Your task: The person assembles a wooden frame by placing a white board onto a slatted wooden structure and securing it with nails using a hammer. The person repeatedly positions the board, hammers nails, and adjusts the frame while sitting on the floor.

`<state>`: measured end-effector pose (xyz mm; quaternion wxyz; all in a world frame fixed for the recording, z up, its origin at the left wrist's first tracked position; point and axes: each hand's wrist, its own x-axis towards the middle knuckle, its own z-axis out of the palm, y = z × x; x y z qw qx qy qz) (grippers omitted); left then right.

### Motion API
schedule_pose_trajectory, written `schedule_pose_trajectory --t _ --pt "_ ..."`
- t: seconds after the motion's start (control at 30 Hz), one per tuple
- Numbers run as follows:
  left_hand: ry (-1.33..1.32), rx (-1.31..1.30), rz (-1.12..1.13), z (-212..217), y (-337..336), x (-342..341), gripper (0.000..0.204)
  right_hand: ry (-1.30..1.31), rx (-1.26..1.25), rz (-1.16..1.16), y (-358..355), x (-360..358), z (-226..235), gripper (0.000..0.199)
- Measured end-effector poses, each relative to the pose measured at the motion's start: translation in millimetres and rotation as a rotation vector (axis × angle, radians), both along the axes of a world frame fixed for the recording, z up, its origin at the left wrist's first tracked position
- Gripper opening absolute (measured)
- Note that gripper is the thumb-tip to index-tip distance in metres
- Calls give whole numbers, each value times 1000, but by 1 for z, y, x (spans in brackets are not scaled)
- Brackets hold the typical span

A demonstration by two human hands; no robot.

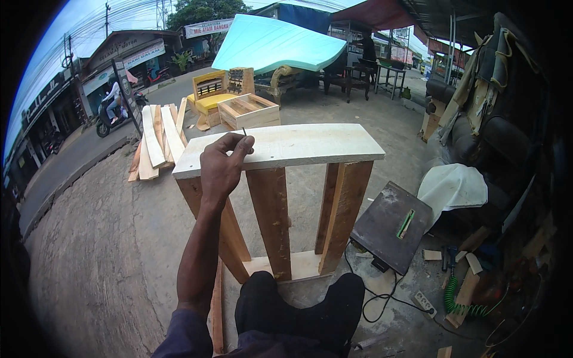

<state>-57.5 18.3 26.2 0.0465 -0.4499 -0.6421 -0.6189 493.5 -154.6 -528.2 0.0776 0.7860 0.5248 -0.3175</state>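
Observation:
My left hand (222, 164) is closed in a pinch over the top board, with a thin dark nail (244, 131) standing up between thumb and fingertips. The pale board (310, 142) lies flat across the top of an upright wooden frame, and small dark spots show along its near edge. Rough brown wooden uprights (268, 224) run down from it to a second pale board (305, 264) on the ground. The frame stands just in front of my knees. My right hand is out of view.
A dark flat-topped machine (388, 221) with a slot stands right of the frame, its cable near a power strip (425, 303). A green coiled hose (459, 301) lies farther right. Beyond are loose planks (156, 140), a low wooden frame (248, 112) and a yellow seat (212, 100).

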Motion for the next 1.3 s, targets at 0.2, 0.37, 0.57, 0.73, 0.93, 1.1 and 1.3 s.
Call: schedule_pose_trajectory --t 0.2,0.37,0.57,0.73,0.93,1.1,1.3 --pt "11 -35 117 -19 9 -1 36 102 108 -184 54 -33 42 32" --pt "170 31 231 -24 10 6 30 204 523 -234 178 -35 127 27" --pt "120 39 189 -20 9 13 29 898 860 266 219 -155 436 55" --pt "142 47 185 -26 8 14 25 679 1131 887 220 -237 561 53" --pt "188 92 184 -23 7 12 22 507 1134 1090 228 -298 634 53" --pt "207 131 195 -30 8 10 20 362 1104 1123 229 -311 652 51" --pt "232 31 144 -27 3 6 24 438 1300 1162 231 -310 662 49"
